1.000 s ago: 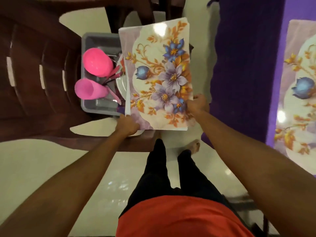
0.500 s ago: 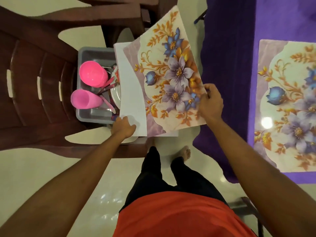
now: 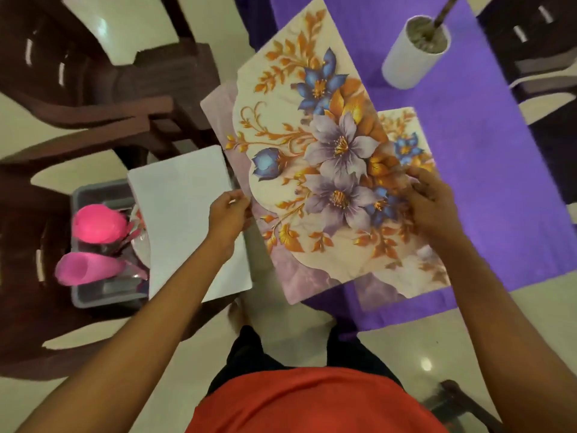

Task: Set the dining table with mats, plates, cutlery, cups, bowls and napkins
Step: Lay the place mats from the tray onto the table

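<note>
While the right hand (image 3: 427, 204) pinches the flowered mat (image 3: 327, 170) at its right edge, tilted over the purple surface (image 3: 468, 182), I read the left hand (image 3: 229, 214) as curled round a white-backed mat (image 3: 184, 214) above the grey bin (image 3: 103, 298), though that grip is unclear. 1 laid mat (image 3: 406, 142) sits flat underneath. Step: placing mats. Next, I judge: carry this mat to a free place and lay it flat.
</note>
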A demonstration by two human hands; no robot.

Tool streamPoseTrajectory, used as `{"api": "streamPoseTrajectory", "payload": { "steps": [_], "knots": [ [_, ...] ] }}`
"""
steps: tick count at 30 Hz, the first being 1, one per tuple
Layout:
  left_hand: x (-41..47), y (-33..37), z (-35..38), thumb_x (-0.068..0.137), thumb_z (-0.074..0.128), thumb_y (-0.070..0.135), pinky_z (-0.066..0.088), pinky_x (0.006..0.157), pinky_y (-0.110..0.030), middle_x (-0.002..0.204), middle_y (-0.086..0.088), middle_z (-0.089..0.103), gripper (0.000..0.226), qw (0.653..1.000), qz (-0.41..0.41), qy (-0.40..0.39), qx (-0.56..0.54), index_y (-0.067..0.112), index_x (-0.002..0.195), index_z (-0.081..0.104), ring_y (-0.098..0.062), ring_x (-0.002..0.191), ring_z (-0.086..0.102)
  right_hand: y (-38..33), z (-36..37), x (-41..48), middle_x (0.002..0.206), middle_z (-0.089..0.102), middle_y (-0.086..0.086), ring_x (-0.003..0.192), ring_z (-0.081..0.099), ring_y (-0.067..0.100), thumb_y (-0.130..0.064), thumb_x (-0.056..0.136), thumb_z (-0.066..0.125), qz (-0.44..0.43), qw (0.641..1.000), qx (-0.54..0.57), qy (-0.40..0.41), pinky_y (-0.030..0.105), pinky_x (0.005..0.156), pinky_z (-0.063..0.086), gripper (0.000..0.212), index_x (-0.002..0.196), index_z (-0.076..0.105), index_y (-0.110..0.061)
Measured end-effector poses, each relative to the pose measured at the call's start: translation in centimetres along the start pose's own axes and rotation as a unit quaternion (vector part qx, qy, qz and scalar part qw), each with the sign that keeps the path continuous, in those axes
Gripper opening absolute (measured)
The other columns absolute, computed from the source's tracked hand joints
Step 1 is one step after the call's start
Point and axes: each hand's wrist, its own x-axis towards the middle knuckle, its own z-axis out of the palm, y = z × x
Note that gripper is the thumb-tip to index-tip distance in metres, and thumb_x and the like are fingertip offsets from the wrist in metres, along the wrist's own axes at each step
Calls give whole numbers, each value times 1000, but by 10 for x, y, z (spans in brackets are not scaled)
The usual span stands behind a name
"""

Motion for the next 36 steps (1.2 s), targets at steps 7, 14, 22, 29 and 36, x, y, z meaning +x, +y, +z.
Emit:
{"api": "streamPoseTrajectory", "payload": {
  "steps": [7, 14, 22, 29, 36],
  "knots": [
    [-55, -9, 180, 95, 60, 1, 50, 51, -24, 73, 1, 66, 19, 995, 85, -49, 35, 20, 91, 60, -6, 55, 60, 104, -183, 16, 78, 69, 4, 69, 60, 23, -43, 82, 68, 83, 995, 29, 45, 32, 62, 51, 22, 104, 75, -42],
    [-77, -34, 346, 92, 63, 3, 57, 66, -37, 80, -6, 69, 15, 980, 103, -97, 139, 19, 92, 63, -18, 71, 67, 204, -323, 56, 86, 71, 16, 75, 65, 21, -20, 94, 69, 148, 986, -30, 65, 34, 68, 55, 25, 119, 73, -15],
    [-63, -19, 442, 91, 58, 1, 60, 70, -47, 75, -1, 67, 25, 960, 89, -85, 250, 23, 79, 57, -27, 73, 71, 265, -375, 99, 88, 74, 6, 83, 70, 23, -36, 94, 67, 143, 970, -148, 127, 48, 84, 58, 27, 109, 76, -16],
    [-55, -8, 465, 83, 65, 11, 62, 69, -49, 72, -7, 72, 12, 955, 44, -52, 290, 22, 80, 61, -27, 69, 73, 281, -379, 120, 97, 74, 8, 87, 69, 25, -41, 93, 62, 129, 956, -212, 159, 36, 76, 54, 36, 115, 76, -16],
    [-60, -10, 467, 81, 70, 29, 46, 73, -33, 108, -3, 66, 37, 839, 202, 23, 504, 18, 116, 63, -24, 102, 61, 277, -377, 111, 99, 68, 14, 87, 63, 27, -31, 96, 65, 83, 957, -221, 168, 39, 76, 51, 27, 109, 76, -10]
  ]
}}
